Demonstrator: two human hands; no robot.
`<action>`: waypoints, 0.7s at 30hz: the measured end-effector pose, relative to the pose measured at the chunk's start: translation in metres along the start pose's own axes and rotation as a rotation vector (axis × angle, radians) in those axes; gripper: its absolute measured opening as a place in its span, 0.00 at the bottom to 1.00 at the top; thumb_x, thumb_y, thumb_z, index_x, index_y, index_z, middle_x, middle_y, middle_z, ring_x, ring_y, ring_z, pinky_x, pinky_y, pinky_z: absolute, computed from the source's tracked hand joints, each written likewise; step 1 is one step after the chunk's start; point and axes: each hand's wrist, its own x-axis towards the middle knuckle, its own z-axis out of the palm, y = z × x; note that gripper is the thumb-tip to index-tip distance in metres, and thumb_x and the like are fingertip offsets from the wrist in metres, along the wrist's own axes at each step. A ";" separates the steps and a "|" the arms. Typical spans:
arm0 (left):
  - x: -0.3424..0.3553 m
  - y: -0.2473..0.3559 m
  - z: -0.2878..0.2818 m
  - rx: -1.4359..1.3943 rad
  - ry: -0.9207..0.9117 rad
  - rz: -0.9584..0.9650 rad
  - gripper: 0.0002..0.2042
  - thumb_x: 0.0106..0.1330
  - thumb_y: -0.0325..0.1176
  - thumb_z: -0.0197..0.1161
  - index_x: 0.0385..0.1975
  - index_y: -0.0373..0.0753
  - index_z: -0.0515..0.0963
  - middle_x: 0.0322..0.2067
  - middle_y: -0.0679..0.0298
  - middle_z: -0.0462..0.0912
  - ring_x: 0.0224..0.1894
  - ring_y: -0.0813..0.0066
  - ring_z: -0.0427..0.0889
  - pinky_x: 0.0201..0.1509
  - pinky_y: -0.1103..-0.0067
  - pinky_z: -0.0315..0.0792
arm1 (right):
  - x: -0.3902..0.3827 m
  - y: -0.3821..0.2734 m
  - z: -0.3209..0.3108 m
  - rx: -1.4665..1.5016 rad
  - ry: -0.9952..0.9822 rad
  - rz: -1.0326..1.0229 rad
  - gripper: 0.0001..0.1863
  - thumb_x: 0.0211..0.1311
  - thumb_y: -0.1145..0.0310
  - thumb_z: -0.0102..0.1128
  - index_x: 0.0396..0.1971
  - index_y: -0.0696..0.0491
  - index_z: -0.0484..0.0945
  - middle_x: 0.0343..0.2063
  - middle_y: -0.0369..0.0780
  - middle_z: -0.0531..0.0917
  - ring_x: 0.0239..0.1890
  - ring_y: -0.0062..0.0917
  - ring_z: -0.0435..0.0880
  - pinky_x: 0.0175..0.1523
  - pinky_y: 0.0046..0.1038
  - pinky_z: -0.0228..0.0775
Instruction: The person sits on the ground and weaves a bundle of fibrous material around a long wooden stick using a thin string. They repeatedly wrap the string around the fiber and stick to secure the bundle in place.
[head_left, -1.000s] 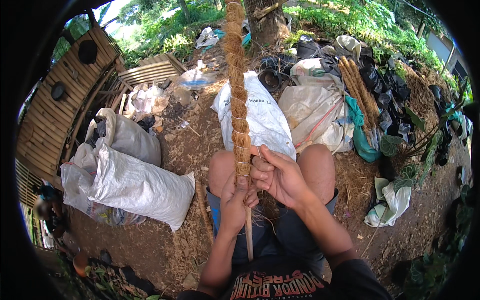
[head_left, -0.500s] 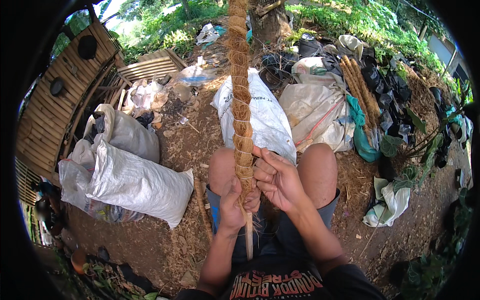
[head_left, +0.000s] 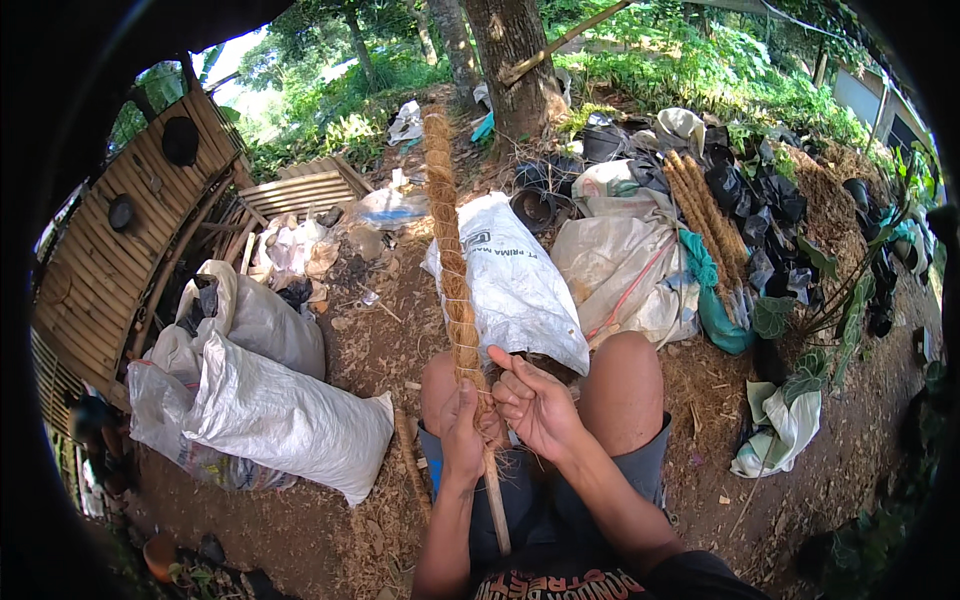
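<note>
Fibre-wrapped pole (head_left: 450,240) in front of person, tilted. L hand (head_left: 464,440): fingers closed round it nr fibre's lower end. R hand (head_left: 535,405): fingers curled just beside; can't tell if pinching. Prob. light, stiff core, grippy; hold low, nr bare wood end (head_left: 495,510).

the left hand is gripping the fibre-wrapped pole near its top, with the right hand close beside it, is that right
Not quite: the left hand grips the fibre-wrapped pole near its bottom, just above the bare wooden end, as the head view shows. The right hand is close beside it.
</note>
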 end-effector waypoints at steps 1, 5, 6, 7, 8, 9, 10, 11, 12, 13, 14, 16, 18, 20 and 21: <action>0.001 -0.001 0.000 -0.002 0.015 -0.016 0.19 0.81 0.48 0.50 0.53 0.37 0.74 0.26 0.70 0.72 0.19 0.89 0.67 0.16 0.89 0.55 | 0.000 0.003 -0.001 0.027 0.025 -0.019 0.25 0.80 0.65 0.48 0.68 0.65 0.63 0.21 0.28 0.62 0.30 0.16 0.67 0.34 0.19 0.65; 0.006 -0.001 0.003 0.097 0.039 0.012 0.18 0.80 0.49 0.51 0.51 0.39 0.74 0.24 0.71 0.71 0.18 0.90 0.65 0.16 0.89 0.55 | 0.001 0.004 0.001 0.010 0.134 -0.132 0.20 0.80 0.63 0.51 0.61 0.59 0.69 0.21 0.30 0.66 0.32 0.19 0.71 0.39 0.19 0.70; 0.007 -0.001 0.004 0.109 0.042 0.008 0.18 0.80 0.51 0.51 0.48 0.40 0.74 0.22 0.72 0.70 0.17 0.90 0.64 0.16 0.89 0.54 | -0.001 0.004 0.002 -0.018 0.146 -0.150 0.18 0.80 0.62 0.51 0.59 0.59 0.71 0.21 0.31 0.68 0.35 0.21 0.74 0.42 0.20 0.72; 0.006 0.000 0.005 0.088 0.044 -0.023 0.19 0.80 0.52 0.51 0.44 0.41 0.73 0.21 0.72 0.69 0.15 0.90 0.63 0.16 0.88 0.54 | -0.003 0.005 0.003 -0.026 0.141 -0.166 0.18 0.80 0.63 0.50 0.59 0.59 0.71 0.22 0.31 0.69 0.36 0.22 0.74 0.44 0.22 0.72; 0.006 0.000 0.006 0.065 0.045 -0.056 0.20 0.79 0.54 0.51 0.41 0.41 0.72 0.19 0.73 0.68 0.14 0.89 0.62 0.16 0.87 0.54 | -0.006 0.005 0.004 -0.032 0.163 -0.178 0.18 0.80 0.63 0.49 0.60 0.60 0.70 0.22 0.32 0.70 0.36 0.23 0.75 0.46 0.24 0.72; 0.004 0.000 0.006 0.062 0.048 -0.055 0.18 0.79 0.53 0.52 0.42 0.41 0.73 0.18 0.73 0.68 0.14 0.89 0.61 0.15 0.87 0.54 | -0.009 0.007 0.004 -0.033 0.169 -0.196 0.18 0.81 0.64 0.48 0.60 0.61 0.70 0.23 0.32 0.70 0.37 0.24 0.76 0.48 0.26 0.72; 0.002 0.001 0.006 0.059 0.052 -0.055 0.17 0.79 0.51 0.53 0.43 0.41 0.74 0.18 0.72 0.68 0.14 0.89 0.61 0.15 0.87 0.53 | -0.012 0.009 0.004 -0.053 0.195 -0.198 0.17 0.81 0.64 0.48 0.58 0.60 0.71 0.23 0.33 0.71 0.37 0.24 0.76 0.50 0.27 0.72; 0.000 0.001 0.006 0.052 0.041 -0.045 0.16 0.79 0.50 0.54 0.44 0.41 0.74 0.18 0.72 0.68 0.14 0.89 0.61 0.15 0.86 0.53 | -0.015 0.013 0.002 -0.067 0.199 -0.207 0.15 0.80 0.65 0.48 0.56 0.59 0.72 0.23 0.33 0.71 0.37 0.25 0.76 0.51 0.28 0.72; -0.002 0.002 0.006 0.038 0.036 -0.053 0.16 0.79 0.49 0.54 0.44 0.41 0.74 0.18 0.71 0.69 0.13 0.88 0.62 0.15 0.86 0.54 | -0.018 0.015 0.000 -0.075 0.163 -0.219 0.13 0.80 0.65 0.48 0.54 0.58 0.73 0.24 0.33 0.72 0.38 0.25 0.77 0.53 0.29 0.72; -0.004 0.003 0.005 0.021 0.016 -0.053 0.16 0.79 0.49 0.54 0.44 0.40 0.74 0.19 0.71 0.70 0.13 0.87 0.62 0.15 0.86 0.54 | -0.021 0.017 -0.003 -0.085 0.171 -0.193 0.12 0.79 0.65 0.50 0.52 0.56 0.74 0.23 0.33 0.72 0.38 0.25 0.76 0.54 0.30 0.70; -0.005 0.003 0.005 0.012 0.023 -0.061 0.16 0.79 0.49 0.54 0.44 0.40 0.74 0.20 0.70 0.71 0.13 0.87 0.63 0.15 0.86 0.55 | -0.023 0.019 -0.007 -0.088 0.138 -0.171 0.11 0.78 0.65 0.52 0.50 0.54 0.75 0.22 0.32 0.71 0.38 0.24 0.75 0.55 0.31 0.67; -0.007 0.004 0.007 0.056 -0.002 0.084 0.17 0.80 0.48 0.53 0.43 0.39 0.75 0.22 0.68 0.73 0.15 0.85 0.66 0.15 0.86 0.56 | -0.024 0.020 -0.013 -0.119 0.071 -0.152 0.09 0.77 0.64 0.54 0.48 0.52 0.75 0.21 0.31 0.71 0.37 0.23 0.74 0.54 0.30 0.65; -0.011 0.008 0.008 0.081 -0.025 0.118 0.17 0.80 0.47 0.52 0.43 0.38 0.75 0.24 0.67 0.74 0.17 0.82 0.70 0.16 0.85 0.59 | -0.024 0.018 -0.017 -0.185 0.028 -0.148 0.09 0.77 0.63 0.53 0.47 0.52 0.75 0.21 0.31 0.71 0.35 0.23 0.73 0.50 0.28 0.65; -0.015 0.015 0.006 0.074 -0.054 0.045 0.17 0.80 0.46 0.51 0.42 0.37 0.75 0.27 0.66 0.76 0.20 0.80 0.73 0.18 0.85 0.63 | -0.027 0.012 -0.018 -0.189 -0.082 -0.106 0.10 0.78 0.64 0.51 0.48 0.54 0.74 0.23 0.32 0.71 0.33 0.22 0.72 0.47 0.26 0.65; -0.018 0.018 0.006 0.086 -0.056 0.067 0.17 0.80 0.47 0.51 0.41 0.37 0.75 0.26 0.66 0.76 0.19 0.81 0.73 0.19 0.84 0.64 | -0.029 0.007 -0.017 -0.197 -0.134 -0.086 0.10 0.78 0.65 0.50 0.49 0.55 0.74 0.24 0.33 0.71 0.32 0.22 0.71 0.46 0.25 0.64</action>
